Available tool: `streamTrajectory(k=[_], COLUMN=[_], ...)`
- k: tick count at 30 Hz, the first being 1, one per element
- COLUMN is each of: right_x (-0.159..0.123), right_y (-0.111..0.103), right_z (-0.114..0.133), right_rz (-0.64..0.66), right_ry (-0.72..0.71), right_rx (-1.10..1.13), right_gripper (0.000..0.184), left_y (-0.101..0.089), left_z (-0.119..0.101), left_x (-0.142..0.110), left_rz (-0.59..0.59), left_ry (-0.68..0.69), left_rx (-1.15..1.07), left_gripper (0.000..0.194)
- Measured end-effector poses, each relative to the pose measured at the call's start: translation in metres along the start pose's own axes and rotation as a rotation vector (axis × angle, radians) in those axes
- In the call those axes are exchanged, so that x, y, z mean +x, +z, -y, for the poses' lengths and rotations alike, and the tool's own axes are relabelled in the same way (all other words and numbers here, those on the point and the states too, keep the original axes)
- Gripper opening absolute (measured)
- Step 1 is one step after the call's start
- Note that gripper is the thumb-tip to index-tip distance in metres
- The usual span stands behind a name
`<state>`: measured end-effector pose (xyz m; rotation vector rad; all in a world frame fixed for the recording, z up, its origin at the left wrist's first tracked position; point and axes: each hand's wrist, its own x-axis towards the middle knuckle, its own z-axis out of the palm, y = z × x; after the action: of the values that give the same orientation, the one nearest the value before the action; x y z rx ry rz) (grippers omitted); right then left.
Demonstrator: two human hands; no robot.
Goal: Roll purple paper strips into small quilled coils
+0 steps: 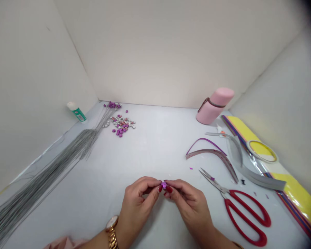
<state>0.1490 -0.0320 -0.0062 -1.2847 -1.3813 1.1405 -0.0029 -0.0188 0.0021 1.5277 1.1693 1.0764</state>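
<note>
Between the fingertips of both hands is a small purple folded paper star (164, 185), held just above the white table. My left hand (142, 195) pinches its left side with thumb and forefinger. From the other side, the thumb and forefinger of my right hand (188, 200) close on it too; the fingertips hide part of the star. Red-handled scissors (245, 211) lie partly open to the right of my right hand. Beyond them are curved paper strips, one purple (206, 139) and one pinkish (212, 152). Finished-looking stars (122, 126) in purple, silver and pink form a pile farther back.
A bundle of grey wires (57, 166) runs along the left, with purple stars (114, 104) at its far end. A glue stick (77, 112) and a pink flask (214, 106) stand farther back. Grey strips (259, 178), a tape roll (262, 151) and coloured paper packs (300, 193) lie right.
</note>
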Motion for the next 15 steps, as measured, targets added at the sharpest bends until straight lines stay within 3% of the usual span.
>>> streamTrajectory(k=[5, 11, 15], right_x=[-0.0014, 0.0008, 0.0014], right_y=[0.0009, -0.0006, -0.0016], right_z=[-0.0038, -0.0002, 0.0005], right_rz=[0.008, 0.049, 0.056], right_ry=[0.029, -0.115, -0.132], right_rx=[0.0, -0.139, -0.162], right_gripper=[0.014, 0.015, 0.014], left_y=[0.0006, -0.0002, 0.0], left_z=[0.0019, 0.0045, 0.0047], left_x=[-0.001, -0.0028, -0.0027], left_rz=[0.017, -0.025, -0.019], left_ry=[0.03, 0.118, 0.14], left_rx=[-0.018, 0.062, 0.082], left_gripper=[0.013, 0.013, 0.012])
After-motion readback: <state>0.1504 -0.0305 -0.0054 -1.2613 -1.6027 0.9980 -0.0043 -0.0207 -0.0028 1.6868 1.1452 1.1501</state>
